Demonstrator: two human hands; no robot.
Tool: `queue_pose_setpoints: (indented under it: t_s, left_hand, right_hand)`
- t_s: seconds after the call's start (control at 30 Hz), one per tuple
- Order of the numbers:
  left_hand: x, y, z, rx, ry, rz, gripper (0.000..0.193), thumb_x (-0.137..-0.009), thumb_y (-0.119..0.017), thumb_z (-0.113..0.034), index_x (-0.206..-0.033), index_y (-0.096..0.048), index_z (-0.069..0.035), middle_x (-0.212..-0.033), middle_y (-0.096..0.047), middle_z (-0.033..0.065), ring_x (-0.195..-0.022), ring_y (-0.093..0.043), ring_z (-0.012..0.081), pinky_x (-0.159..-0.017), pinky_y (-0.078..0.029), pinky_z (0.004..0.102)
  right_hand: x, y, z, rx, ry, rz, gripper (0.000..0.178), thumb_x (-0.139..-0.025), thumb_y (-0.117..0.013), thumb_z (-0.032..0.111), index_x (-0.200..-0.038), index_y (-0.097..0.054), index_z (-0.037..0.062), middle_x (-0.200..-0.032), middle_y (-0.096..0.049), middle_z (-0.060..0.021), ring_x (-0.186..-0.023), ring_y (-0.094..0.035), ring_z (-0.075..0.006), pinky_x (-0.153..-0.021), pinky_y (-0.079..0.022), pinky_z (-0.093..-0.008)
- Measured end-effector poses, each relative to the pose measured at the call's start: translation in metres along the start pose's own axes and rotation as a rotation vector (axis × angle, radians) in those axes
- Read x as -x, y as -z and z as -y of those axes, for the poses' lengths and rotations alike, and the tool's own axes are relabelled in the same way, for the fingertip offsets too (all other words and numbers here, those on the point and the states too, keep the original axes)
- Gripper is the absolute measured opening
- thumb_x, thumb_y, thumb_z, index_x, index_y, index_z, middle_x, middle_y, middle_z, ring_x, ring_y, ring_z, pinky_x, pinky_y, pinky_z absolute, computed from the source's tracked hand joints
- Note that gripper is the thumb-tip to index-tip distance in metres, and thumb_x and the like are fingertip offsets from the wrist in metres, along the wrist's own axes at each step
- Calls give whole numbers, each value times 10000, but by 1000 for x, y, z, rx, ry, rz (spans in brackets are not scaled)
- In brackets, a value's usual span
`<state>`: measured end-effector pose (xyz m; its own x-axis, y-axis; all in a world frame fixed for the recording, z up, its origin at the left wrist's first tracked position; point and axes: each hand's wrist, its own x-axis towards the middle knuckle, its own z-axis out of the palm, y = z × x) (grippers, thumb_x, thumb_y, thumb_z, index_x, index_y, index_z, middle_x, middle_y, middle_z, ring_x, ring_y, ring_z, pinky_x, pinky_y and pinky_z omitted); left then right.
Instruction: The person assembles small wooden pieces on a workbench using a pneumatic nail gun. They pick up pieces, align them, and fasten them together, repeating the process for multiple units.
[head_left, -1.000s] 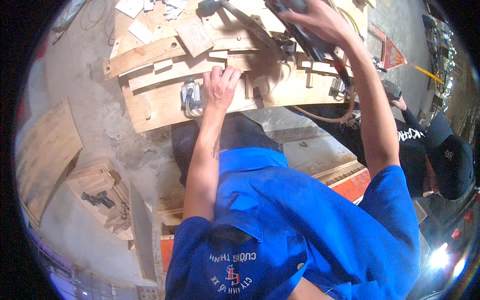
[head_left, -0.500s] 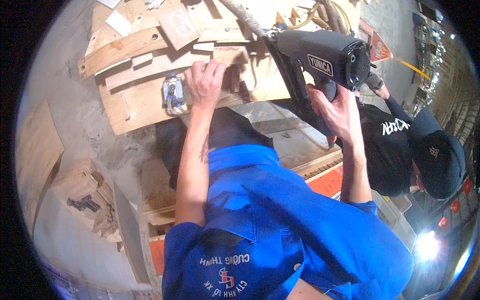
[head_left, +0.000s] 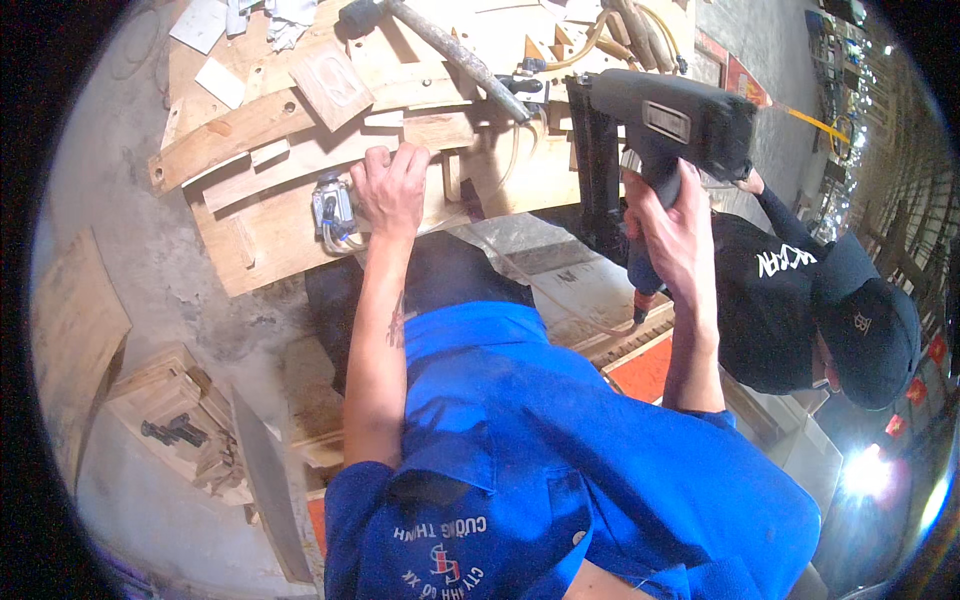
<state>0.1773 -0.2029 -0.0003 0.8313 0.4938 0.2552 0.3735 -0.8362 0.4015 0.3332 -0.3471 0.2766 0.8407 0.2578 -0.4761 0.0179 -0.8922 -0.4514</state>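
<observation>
My right grip point(head_left: 668, 218) is closed around the handle of one black pneumatic nail gun point(head_left: 690, 108), raised near the right front of the wooden surface point(head_left: 280, 235). My left grip point(head_left: 390, 190) has its fingers curled at one curved wooden strip point(head_left: 305, 162); I cannot tell whether they pinch it. Just left of that hand sits one silver pneumatic cylinder point(head_left: 332, 208). Farther back on the surface lie one wooden block point(head_left: 325, 85) and one dark-headed hammer point(head_left: 450, 52). One co-worker point(head_left: 765, 340) is on my right.
</observation>
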Motion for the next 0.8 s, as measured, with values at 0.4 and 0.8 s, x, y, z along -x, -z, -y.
queue_pose_setpoints:
  t_s: [0.4, 0.8]
  left_hand:
    - [0, -4, 4, 26, -9, -83, 49, -813, -710, -224, -845, -676, -239, -858, -628, -90, -894, -565, 190, -750, -389, 384]
    - [9, -6, 8, 254, 155, -74, 122, -934, -699, -307, -958, -727, -191, -854, -618, -34, -898, -537, 215, -757, -365, 397]
  right_hand:
    - [40, 7, 24, 284, 23, 139, 272, -971, -642, 191, -1174, -680, 14, -933, -715, -150, -857, -678, -171, -779, -535, -346]
    - [-8, -93, -4, 70, 248, 252, 392, -878, -700, 236, -1207, -653, 28, -959, -710, -209, -850, -688, -356, -818, -550, -426]
